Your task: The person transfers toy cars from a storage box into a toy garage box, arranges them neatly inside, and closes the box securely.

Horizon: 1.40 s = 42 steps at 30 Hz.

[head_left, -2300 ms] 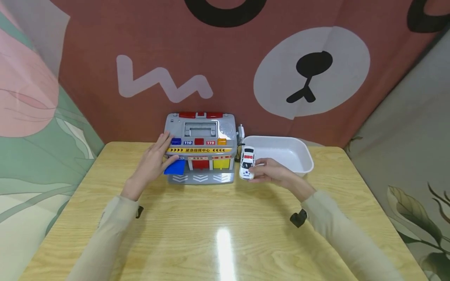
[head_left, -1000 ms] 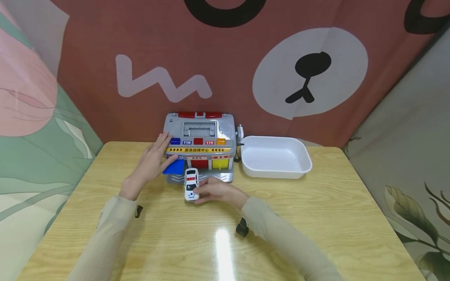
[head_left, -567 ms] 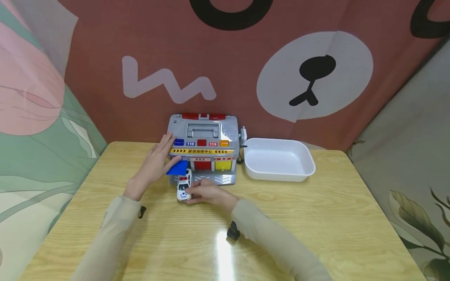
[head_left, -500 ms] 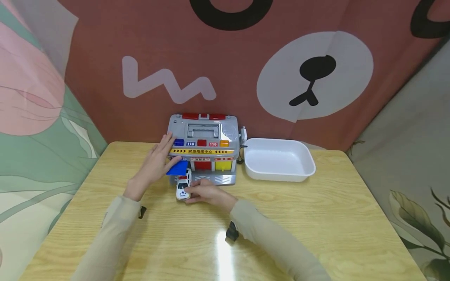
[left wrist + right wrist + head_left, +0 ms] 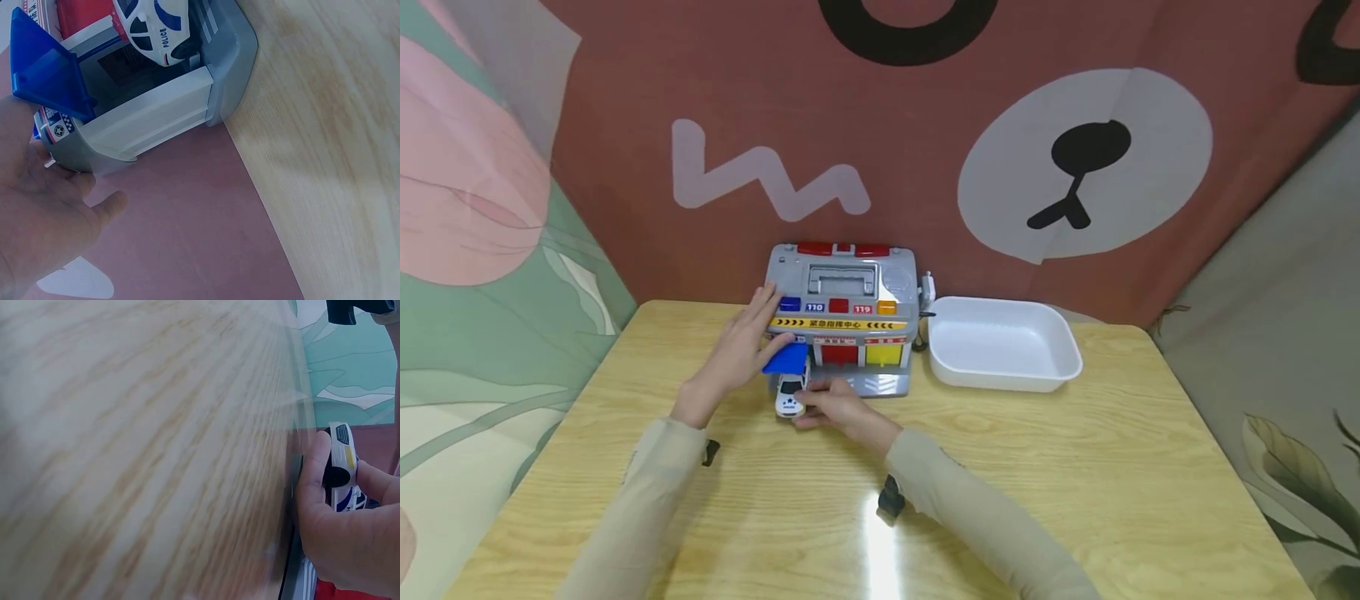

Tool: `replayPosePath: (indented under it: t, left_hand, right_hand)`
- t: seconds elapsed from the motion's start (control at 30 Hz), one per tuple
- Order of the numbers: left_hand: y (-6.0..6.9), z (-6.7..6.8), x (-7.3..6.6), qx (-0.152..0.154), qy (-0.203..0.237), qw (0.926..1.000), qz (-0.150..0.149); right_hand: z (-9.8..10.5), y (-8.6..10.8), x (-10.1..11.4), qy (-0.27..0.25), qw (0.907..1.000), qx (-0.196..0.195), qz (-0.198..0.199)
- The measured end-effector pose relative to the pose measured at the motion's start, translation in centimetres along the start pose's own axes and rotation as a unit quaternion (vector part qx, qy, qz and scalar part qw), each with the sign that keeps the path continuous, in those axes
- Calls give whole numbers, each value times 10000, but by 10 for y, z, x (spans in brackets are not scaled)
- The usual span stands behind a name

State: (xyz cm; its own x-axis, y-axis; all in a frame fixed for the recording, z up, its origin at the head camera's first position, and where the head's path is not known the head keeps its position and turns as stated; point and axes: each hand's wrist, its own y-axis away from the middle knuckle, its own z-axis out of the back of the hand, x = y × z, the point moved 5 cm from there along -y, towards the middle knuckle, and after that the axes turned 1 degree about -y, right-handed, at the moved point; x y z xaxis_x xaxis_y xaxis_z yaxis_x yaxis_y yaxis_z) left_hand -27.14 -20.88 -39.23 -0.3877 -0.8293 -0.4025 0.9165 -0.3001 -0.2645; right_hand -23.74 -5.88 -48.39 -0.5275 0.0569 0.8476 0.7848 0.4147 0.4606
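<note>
A white toy police car is pinched between the thumb and fingers of my right hand. Its rear end lies under the raised blue door of a grey toy emergency station. My left hand rests with extended fingers on the station's left side, the thumb at the blue door. In the left wrist view, the car stands in front of the dark doorway, and the blue door is swung up. The right wrist view has the fingers on both sides of the car.
Right of the station stands a white plastic basin. Red and yellow doors on the station are down. Wooden table extends in front, and a printed cloth hangs behind.
My right hand has carried the car left from beside the basin to the station's front, then moved it rearward under the blue door. The left hand has stayed on the station.
</note>
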Motion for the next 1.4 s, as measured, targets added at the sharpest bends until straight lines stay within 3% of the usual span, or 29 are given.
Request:
replayPosePath:
  t: [0.47, 0.7, 1.07, 1.4]
  left_hand:
    - [-1, 1, -2, 94, 172, 9997, 150]
    - [0, 2, -2, 68, 165, 9998, 31]
    - [-1, -1, 0, -51, 146, 9999, -25]
    - [0, -2, 0, -88, 194, 9998, -61]
  right_hand:
    - [-2, 4, 0, -264, 9993, 54, 250]
    - [6, -4, -4, -619, 9974, -122, 346]
    - [10, -11, 0, 405, 9971, -371, 534]
    - [11, -10, 0, 187, 9988, -64, 444]
